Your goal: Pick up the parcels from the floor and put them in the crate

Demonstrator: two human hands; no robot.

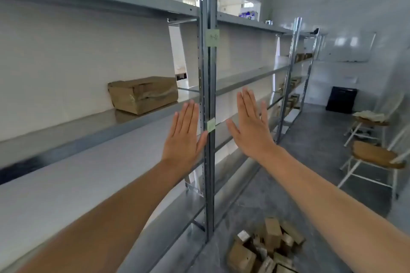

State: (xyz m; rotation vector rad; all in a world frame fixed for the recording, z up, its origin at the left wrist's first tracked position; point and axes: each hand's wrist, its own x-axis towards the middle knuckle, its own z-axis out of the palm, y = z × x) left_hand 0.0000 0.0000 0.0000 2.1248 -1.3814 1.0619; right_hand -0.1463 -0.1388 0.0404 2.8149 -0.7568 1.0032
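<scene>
I have both hands up in front of me with nothing in them: the left hand [183, 137] and the right hand [250, 126] are spread flat, fingers straight and together, backs toward the camera. They are level with the middle tier of the metal shelving. I read this as a ready pose before the work starts, not a reach for anything, since neither palm is turned toward an object. The left thumb lies across the line of the steel upright [209, 73], just beside a small green label [211, 125]. I cannot tell whether it touches the post or only overlaps it in the view. The parcels [266, 248] I am after are well below my hands, a loose heap of brown cardboard boxes tumbled against one another on the grey floor [310, 162]. They lie just beside the foot of that same upright, so I judge none has been lifted yet. One larger film-wrapped carton [143, 94] sits on the shelf to the left, well apart from the heap, and looks like stored stock, not part of my job. Far down the aisle, against the white wall, stands a black container [341, 99]. It may be the crate, though it is too distant to be sure. A wooden-seated chair [375, 155] stands along the right side of the aisle. To begin, I expect I must drop both hands and bend toward the pile.
</scene>
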